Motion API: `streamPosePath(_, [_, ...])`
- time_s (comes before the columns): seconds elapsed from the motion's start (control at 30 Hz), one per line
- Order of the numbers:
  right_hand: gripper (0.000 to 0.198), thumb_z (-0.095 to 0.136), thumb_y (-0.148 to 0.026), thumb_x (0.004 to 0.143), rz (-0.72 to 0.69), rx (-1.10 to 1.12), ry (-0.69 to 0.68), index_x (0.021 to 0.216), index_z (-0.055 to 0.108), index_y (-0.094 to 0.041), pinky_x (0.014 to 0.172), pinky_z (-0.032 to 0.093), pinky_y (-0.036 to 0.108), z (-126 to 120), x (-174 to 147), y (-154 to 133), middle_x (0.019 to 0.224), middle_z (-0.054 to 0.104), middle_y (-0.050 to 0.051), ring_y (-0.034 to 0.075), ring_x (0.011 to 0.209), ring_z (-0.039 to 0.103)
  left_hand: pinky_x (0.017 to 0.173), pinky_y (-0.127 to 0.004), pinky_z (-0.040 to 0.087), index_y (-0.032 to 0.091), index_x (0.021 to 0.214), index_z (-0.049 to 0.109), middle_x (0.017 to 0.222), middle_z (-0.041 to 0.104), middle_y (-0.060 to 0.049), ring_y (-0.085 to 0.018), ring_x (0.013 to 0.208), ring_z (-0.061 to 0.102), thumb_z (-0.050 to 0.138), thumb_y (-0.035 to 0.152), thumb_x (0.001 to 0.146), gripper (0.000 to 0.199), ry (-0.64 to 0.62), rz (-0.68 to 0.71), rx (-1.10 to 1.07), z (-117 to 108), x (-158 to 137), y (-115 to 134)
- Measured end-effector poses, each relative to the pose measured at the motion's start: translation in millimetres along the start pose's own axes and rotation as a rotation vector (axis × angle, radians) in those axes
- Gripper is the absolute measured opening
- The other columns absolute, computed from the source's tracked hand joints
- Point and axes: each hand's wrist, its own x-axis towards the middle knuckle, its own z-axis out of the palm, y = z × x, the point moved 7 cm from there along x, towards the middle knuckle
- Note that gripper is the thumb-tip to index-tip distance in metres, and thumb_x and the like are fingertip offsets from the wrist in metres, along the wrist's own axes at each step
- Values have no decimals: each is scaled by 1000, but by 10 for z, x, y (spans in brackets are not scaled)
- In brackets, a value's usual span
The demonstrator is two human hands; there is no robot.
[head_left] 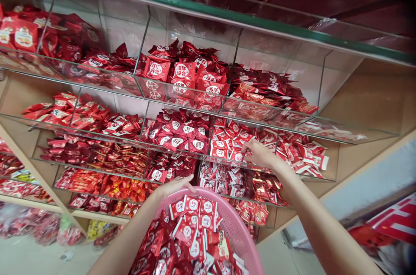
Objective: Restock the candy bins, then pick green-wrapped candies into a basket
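Note:
My left hand is closed over the far rim of a pink plastic basket, which holds many small red and white candy packets. Over on the right, my right hand reaches to a glass-fronted shelf compartment. Its bent fingers are apart, close against the red and white packets there, and no packet shows in them. Beside that compartment, darker red packets with white round labels fill the one to the left.
A tiered wooden rack with glass dividers spans the view, its upper glass edge crossing above my hands. Larger red bags fill the upper tier. Bagged goods lie on the floor at the lower left.

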Motion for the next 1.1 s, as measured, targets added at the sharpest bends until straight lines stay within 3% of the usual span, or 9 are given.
streamPosePath(0.1, [18,59,-13,67,-1,48,-1,84,65,-18,76,40,25,-3,-8,16,88,56,5,18,86,54,109,-32,18,25,82,74,108,63,0,-23,113,48,27,73,79,66,-7,2,4,3,-9,15])
streamPosePath(0.23, [12,61,-17,67,22,78,1,78,65,-19,74,40,25,1,-21,89,83,58,3,18,84,55,112,-37,6,27,84,74,118,58,0,-27,126,34,25,73,79,67,25,-23,86,-21,-50,49])
streamPosePath(0.43, [5,62,-22,68,-29,190,17,69,65,-18,68,40,25,-56,-88,72,76,60,2,16,74,55,112,-42,2,27,83,74,126,52,-1,-31,131,25,25,72,79,66,40,-46,104,-26,-66,58])
streamPosePath(0.67, [26,65,-43,69,-70,473,131,69,64,-17,67,41,27,-464,-312,-78,78,60,4,16,72,54,111,-41,-1,28,85,73,134,44,0,-31,134,17,25,74,77,68,55,-82,109,-36,-59,13])
streamPosePath(0.77, [33,65,-50,69,-77,646,112,71,63,-18,65,41,26,-524,-459,-264,79,59,3,14,70,53,111,-39,9,27,86,73,134,45,0,-28,126,33,25,73,79,67,27,-55,69,-22,-31,-38])
streamPosePath(0.9, [31,66,-49,70,-130,904,-140,69,62,-18,64,41,25,-104,-607,-714,76,58,0,11,67,51,107,-33,22,23,86,73,118,57,-2,-22,111,49,27,72,80,67,-6,24,-3,12,4,-64])
streamPosePath(1.03, [33,69,-50,66,-116,1075,-432,69,65,-18,65,41,26,738,-681,-1091,70,59,-1,11,65,51,100,-32,32,17,90,71,105,63,-5,-22,99,55,32,73,78,69,-18,10,-74,34,-13,-33])
streamPosePath(1.1, [35,73,-50,60,-85,1132,-557,69,67,-17,66,41,27,1171,-698,-1190,65,60,-2,10,61,51,101,-33,30,18,88,71,107,63,-4,-22,102,53,29,73,78,70,-4,10,-28,20,-39,14])
